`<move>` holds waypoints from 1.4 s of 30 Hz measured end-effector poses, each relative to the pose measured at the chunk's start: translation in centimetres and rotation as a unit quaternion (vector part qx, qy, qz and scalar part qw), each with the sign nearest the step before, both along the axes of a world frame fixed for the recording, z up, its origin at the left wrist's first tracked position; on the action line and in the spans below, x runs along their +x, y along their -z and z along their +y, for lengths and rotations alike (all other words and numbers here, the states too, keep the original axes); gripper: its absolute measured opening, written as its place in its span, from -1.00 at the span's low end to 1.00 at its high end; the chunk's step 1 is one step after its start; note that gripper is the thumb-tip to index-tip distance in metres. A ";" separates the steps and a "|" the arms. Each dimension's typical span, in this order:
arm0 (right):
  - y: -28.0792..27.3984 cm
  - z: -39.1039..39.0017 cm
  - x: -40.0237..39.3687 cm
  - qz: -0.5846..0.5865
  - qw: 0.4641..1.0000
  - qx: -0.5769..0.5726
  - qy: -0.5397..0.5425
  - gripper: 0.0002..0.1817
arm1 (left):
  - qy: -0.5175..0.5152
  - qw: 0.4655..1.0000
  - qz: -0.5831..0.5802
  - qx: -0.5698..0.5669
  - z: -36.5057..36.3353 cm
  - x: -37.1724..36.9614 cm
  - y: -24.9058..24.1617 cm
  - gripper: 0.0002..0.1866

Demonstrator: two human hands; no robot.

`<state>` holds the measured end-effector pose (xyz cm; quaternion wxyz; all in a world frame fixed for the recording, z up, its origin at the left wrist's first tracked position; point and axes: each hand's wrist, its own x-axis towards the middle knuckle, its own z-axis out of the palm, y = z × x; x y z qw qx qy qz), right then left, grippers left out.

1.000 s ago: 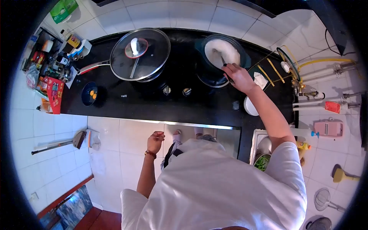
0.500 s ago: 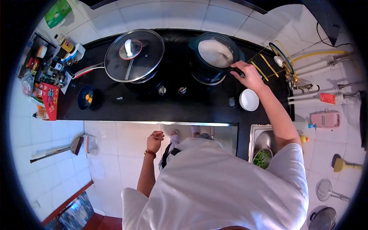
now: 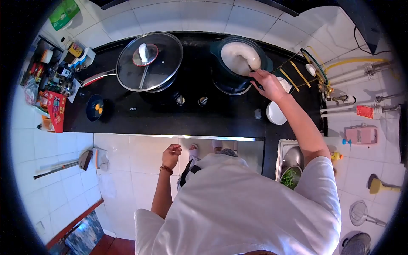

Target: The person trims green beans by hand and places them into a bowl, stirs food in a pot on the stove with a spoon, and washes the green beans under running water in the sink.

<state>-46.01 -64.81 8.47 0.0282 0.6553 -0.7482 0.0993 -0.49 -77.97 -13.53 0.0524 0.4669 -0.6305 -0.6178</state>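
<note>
My right hand [image 3: 267, 85] is closed round the handle of a ladle [image 3: 250, 67], whose head is hidden in thick white liquid [image 3: 233, 53]. A dark green pot [image 3: 231, 83] on the right burner holds this liquid. Just behind my right wrist lies a white object [image 3: 284, 84], partly covered. A white bowl [image 3: 276, 113] stands below my forearm on the black countertop. My left hand [image 3: 171, 155] hangs over the floor in front of the counter, fingers curled, with nothing in it. A beaded bracelet [image 3: 166, 170] circles that wrist.
A glass-lidded pan [image 3: 148, 63] occupies the left burner. Left of the knobs sits a dark bowl with egg yolks [image 3: 98, 108]. Bottles and packets [image 3: 63, 72] crowd the left end. At right are the sink [image 3: 293, 146] with greens [image 3: 289, 177] and a wire rack [image 3: 299, 74].
My right hand has shifted slightly left and turned, bringing the ladle more upright in the pot. The white object behind the wrist has come into view. My left hand has stayed put.
</note>
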 end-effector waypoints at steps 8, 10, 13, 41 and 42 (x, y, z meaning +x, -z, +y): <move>0.9 -1.9 0.4 -0.035 0.998 -0.059 0.016 -0.75 | 0.017 1.000 0.001 -0.003 0.3 -0.2 0.2 -0.83; 0.6 -1.8 0.8 -0.056 0.997 -0.058 0.008 -0.74 | 0.023 1.000 -0.003 0.000 0.3 -0.8 -0.1 -0.82; 0.2 -1.3 1.3 -0.068 0.995 -0.069 -0.011 -0.72 | 0.045 0.999 -0.009 -0.016 0.2 -2.1 -1.2 -0.81; -3.7 -2.6 1.8 -0.115 0.991 0.003 -0.067 -0.73 | 0.037 0.999 0.006 -0.003 -1.0 -0.3 1.4 -0.83; -3.2 -2.7 1.5 -0.109 0.992 -0.002 -0.067 -0.73 | 0.041 0.999 0.001 -0.013 -1.1 -0.6 1.5 -0.83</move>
